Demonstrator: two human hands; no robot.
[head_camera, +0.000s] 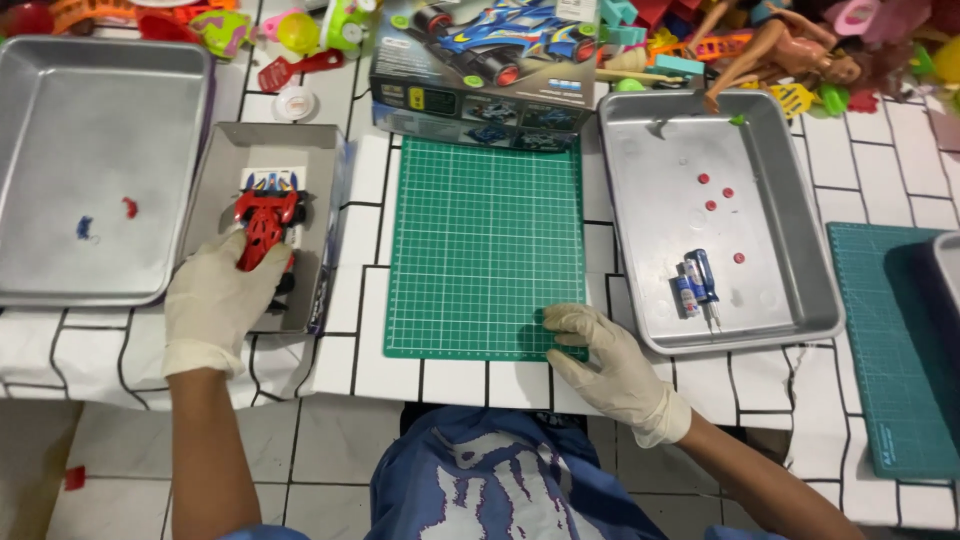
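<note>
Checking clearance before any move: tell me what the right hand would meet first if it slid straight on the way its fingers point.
The right hand points up-left across the green cutting mat; that surface looks free, so probably the toy car box beyond it.

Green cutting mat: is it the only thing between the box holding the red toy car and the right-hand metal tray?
Yes. In the head view, only the green cutting mat and bare tablecloth lie between the open box with the red toy car and the tray.

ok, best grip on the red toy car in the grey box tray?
Pinch the red toy car across its narrow body, coming from above. It lies flat in the open grey box tray, whose walls block side entry. The left hand already covers its near end; the right hand rests on the green cutting mat.
</note>
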